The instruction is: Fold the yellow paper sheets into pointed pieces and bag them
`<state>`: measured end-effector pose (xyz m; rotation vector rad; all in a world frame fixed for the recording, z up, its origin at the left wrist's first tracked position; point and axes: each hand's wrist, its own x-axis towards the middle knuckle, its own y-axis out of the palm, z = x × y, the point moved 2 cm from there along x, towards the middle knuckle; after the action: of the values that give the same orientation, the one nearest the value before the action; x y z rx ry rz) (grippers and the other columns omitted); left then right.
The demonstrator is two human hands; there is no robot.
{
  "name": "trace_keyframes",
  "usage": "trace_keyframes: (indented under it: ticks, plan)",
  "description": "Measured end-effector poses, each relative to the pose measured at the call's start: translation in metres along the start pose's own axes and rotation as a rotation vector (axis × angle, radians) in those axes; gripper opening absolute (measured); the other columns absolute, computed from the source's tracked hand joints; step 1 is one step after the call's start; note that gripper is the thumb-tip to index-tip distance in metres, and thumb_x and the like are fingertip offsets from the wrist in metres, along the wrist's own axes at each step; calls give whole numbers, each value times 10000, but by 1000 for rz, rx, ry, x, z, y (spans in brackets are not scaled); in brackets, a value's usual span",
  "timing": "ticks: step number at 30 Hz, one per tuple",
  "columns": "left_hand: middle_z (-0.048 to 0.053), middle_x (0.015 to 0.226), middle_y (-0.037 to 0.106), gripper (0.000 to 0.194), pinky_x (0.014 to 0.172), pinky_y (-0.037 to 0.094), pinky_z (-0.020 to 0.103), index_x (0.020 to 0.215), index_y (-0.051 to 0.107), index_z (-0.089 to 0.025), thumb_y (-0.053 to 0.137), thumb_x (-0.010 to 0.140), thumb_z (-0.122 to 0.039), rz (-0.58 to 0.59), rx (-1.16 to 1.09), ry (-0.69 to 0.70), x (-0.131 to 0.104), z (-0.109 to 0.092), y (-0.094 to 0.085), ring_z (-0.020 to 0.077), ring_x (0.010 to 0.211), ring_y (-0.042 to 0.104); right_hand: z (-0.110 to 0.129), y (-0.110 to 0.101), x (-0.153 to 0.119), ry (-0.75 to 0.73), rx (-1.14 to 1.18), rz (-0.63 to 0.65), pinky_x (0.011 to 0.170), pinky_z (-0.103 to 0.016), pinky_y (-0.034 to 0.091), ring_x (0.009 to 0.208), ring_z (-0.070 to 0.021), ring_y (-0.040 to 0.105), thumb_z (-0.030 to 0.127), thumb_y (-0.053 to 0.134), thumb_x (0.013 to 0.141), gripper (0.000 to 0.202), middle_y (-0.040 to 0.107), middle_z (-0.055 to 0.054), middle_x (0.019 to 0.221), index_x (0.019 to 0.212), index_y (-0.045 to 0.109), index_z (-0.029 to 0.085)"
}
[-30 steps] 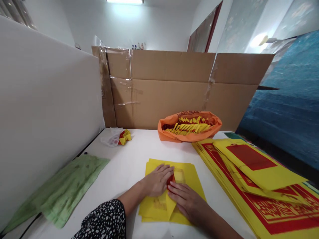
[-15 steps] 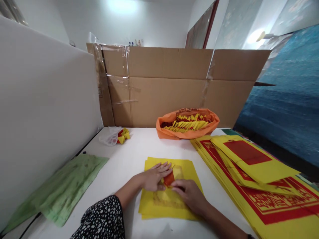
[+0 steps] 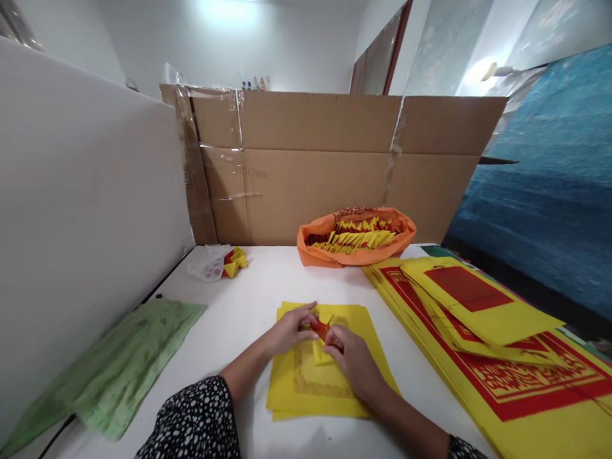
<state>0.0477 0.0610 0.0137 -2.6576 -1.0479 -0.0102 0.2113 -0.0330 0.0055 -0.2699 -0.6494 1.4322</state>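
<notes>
Red-and-yellow paper (image 3: 320,329), seemingly part-folded, is pinched by my left hand (image 3: 287,330) and right hand (image 3: 352,358); folded pieces (image 3: 366,240) crowd the orange bag (image 3: 315,258); yellow sheets (image 3: 329,408) lie unfolded.

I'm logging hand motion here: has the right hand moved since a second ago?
Yes. The right hand has moved forward, closer to the far edge of the stack of yellow sheets, which stays in place.

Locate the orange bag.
In the head view, the open orange bag sits right of centre on the white table, before the brown cardboard panel, by the far end of the yellow-and-red paper stack.
</notes>
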Motion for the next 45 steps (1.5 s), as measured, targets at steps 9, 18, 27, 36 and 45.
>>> trace_keyframes:
  ticks: [9, 18, 27, 36, 45]
  plan:
    - [142, 1258, 615, 308, 1031, 419, 424, 647, 627, -176, 805, 687, -424, -85, -5, -65, 5, 19, 0, 323, 1280, 492, 4, 1, -1, -53, -175, -34, 588, -264, 437, 644, -160, 567, 117, 533, 837, 130, 592, 20, 725, 761, 517, 222]
    - [152, 1299, 586, 302, 1031, 428, 425, 641, 622, -167, 787, 702, -413, -90, 34, -56, 6, 21, 3, 317, 1232, 535, 1, 36, -57, -438, -618, -46, 1006, -434, 450, 1275, -292, 487, 247, 552, 916, 411, 548, -120, 1380, 1309, 541, 128]
    - [136, 1227, 627, 183, 1002, 442, 369, 648, 592, -173, 709, 763, -253, -84, 141, -43, 8, 14, 4, 286, 1248, 521, 5, 48, -68, -216, -697, -67, 1068, -419, 402, 1333, -270, 441, 465, 523, 931, 516, 427, -56, 1473, 1377, 515, 206]
    - [121, 1212, 632, 164, 989, 446, 357, 661, 581, -175, 659, 800, -214, -79, 171, 12, 7, 16, 4, 275, 1221, 539, 12, 43, -66, -135, -647, -12, 1089, -470, 382, 1338, -292, 431, 467, 518, 926, 503, 401, -36, 1478, 1369, 529, 231]
    - [113, 1141, 646, 173, 979, 449, 354, 660, 547, -176, 627, 812, -160, -67, 218, 12, 7, 12, 4, 263, 1219, 540, 9, 41, -67, -134, -565, -4, 1124, -516, 333, 1376, -304, 370, 431, 533, 922, 514, 377, -42, 1501, 1401, 487, 250]
